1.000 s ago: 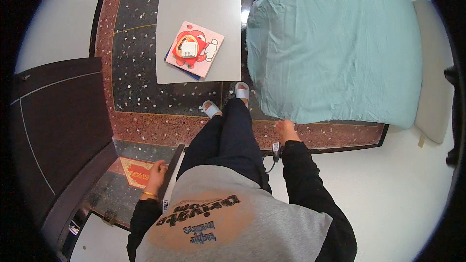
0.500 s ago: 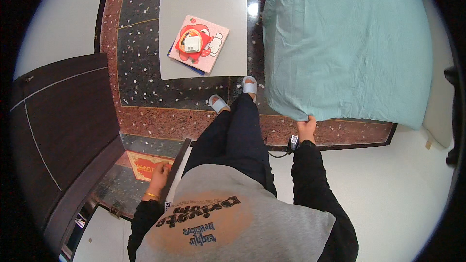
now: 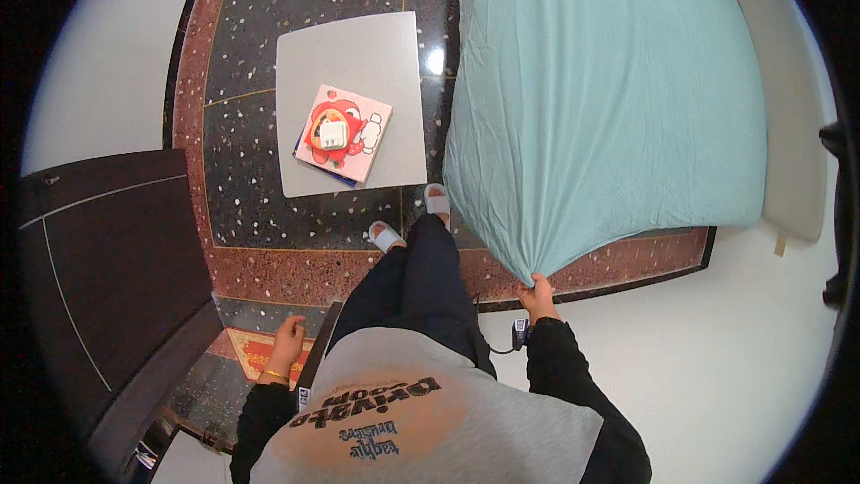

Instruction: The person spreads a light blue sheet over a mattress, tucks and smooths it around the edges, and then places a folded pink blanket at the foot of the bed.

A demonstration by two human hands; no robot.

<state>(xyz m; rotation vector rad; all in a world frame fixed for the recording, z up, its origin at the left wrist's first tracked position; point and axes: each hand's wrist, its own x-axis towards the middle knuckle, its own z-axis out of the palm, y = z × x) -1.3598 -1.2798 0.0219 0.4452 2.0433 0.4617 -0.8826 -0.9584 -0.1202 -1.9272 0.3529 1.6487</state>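
Note:
A teal bed sheet (image 3: 609, 99) covers the bed at the right. My right hand (image 3: 539, 300) grips its near corner and pulls it taut toward me; folds fan out across the sheet from my fingers. Below the bed's edge, the sheet stretches to a point over the reddish floor border. My left hand (image 3: 288, 343), with a gold bangle at the wrist, hangs low beside a dark upright edge (image 3: 319, 354). Its fingers are loosely bent and apart, with nothing in them.
A pale low table (image 3: 376, 54) stands left of the bed, bearing a pink cartoon box (image 3: 369, 157) and a white plug adapter (image 3: 333, 134). A dark door (image 3: 107, 260) is at the left, a red-orange mat (image 3: 253, 351) near it. A beige cushion-like panel (image 3: 788, 108) lines the bed's right.
My right hand has drawn the sheet's corner toward me, stretching it into a point with long folds. My left hand has shifted slightly, and the whole view has tilted.

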